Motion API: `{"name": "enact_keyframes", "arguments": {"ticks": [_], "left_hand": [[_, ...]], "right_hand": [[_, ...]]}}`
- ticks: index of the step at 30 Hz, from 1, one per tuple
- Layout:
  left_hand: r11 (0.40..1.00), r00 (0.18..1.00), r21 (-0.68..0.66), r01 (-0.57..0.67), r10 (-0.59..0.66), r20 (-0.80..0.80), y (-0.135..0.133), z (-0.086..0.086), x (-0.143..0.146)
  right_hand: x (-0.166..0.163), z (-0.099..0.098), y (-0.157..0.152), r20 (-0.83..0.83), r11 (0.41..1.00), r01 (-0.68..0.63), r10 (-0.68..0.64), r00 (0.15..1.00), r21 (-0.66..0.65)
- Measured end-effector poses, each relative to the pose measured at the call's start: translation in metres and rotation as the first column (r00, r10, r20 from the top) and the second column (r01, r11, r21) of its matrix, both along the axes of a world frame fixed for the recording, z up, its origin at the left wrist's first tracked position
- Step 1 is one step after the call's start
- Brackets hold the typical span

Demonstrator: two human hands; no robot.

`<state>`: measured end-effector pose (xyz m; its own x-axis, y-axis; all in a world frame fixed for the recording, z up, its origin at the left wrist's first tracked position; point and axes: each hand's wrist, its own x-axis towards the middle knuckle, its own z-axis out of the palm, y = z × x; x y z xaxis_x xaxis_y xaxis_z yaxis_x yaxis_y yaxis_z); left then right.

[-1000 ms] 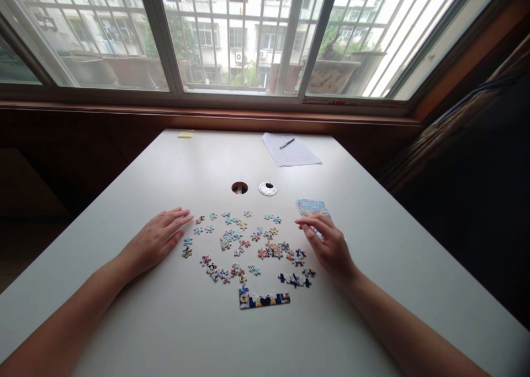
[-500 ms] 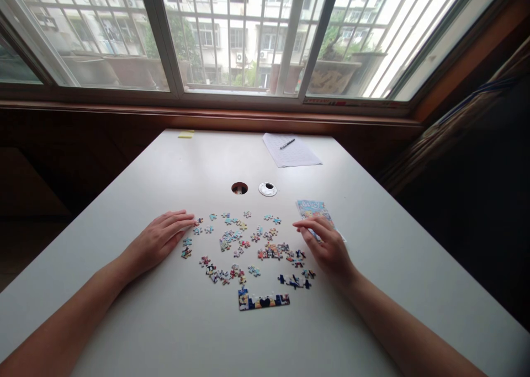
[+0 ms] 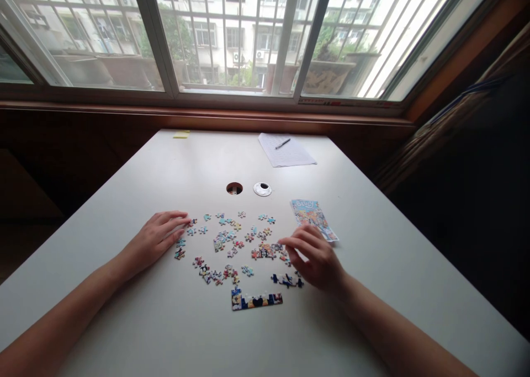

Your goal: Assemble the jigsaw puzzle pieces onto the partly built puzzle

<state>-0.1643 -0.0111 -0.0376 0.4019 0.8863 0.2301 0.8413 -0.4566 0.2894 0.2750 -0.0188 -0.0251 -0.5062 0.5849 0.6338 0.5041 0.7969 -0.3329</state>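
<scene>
Left hand: your left hand (image 3: pixel 155 240) lies flat, palm down, on the white table (image 3: pixel 124 200), fingers stretched out and close together, holding nothing; the fingertips (image 3: pixel 185 220) reach the left edge of the scattered pieces.
Loose pieces: the loose puzzle pieces (image 3: pixel 232 242) are spread over the table between your two hands, near its front middle, most of them lying singly and some in small clumps.
Joined strip: the joined strip (image 3: pixel 256 299) of pieces lies just in front of the scatter, nearer to you, flat on the table and untouched.
Right hand: your right hand (image 3: pixel 315 258) hovers low over the right edge of the scatter, fingers spread and curled down towards the pieces; whether a piece is pinched you cannot tell.
Picture card: the picture card (image 3: pixel 313 218) lies flat just beyond your right hand, its near end partly behind the fingers.
Further back: a round hole (image 3: pixel 234 188) and its cap (image 3: pixel 262 189) sit mid-table; a paper sheet (image 3: pixel 286 150) with a pen (image 3: pixel 282 143) on it lies near the window (image 3: pixel 232 35), and a yellow note (image 3: pixel 181 134) sits at the far left edge.
</scene>
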Motion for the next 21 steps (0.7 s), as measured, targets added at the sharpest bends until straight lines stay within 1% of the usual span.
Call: {"name": "enact_keyframes", "arguments": {"ticks": [3,6,9,14,18,21], "left_hand": [[1.0,1.0,-0.009,-0.019,0.019,-0.013,0.003,0.003,0.003],[0.999,0.999,0.016,-0.029,0.03,-0.03,0.006,0.007,0.008],[0.998,0.998,0.045,-0.034,0.036,-0.044,0.008,0.009,0.013],[0.998,0.997,0.042,-0.036,0.039,-0.065,0.013,0.012,0.016],[0.999,0.999,0.032,-0.036,0.037,-0.035,0.016,0.016,0.016],[0.998,0.998,0.012,-0.059,0.059,0.014,0.017,0.017,0.016]], "right_hand": [[-0.003,0.003,-0.01,0.098,0.989,-0.135,0.129,0.987,0.053],[-0.004,0.007,-0.016,0.188,0.974,-0.213,0.197,0.962,0.072],[-0.005,0.011,-0.019,0.238,0.964,-0.254,0.229,0.944,0.08],[-0.007,0.015,-0.021,0.275,0.948,-0.31,0.279,0.92,0.077],[-0.008,0.017,-0.021,0.287,0.947,-0.312,0.277,0.917,0.081],[-0.008,0.016,-0.021,0.297,0.945,-0.314,0.274,0.915,0.095]]}}
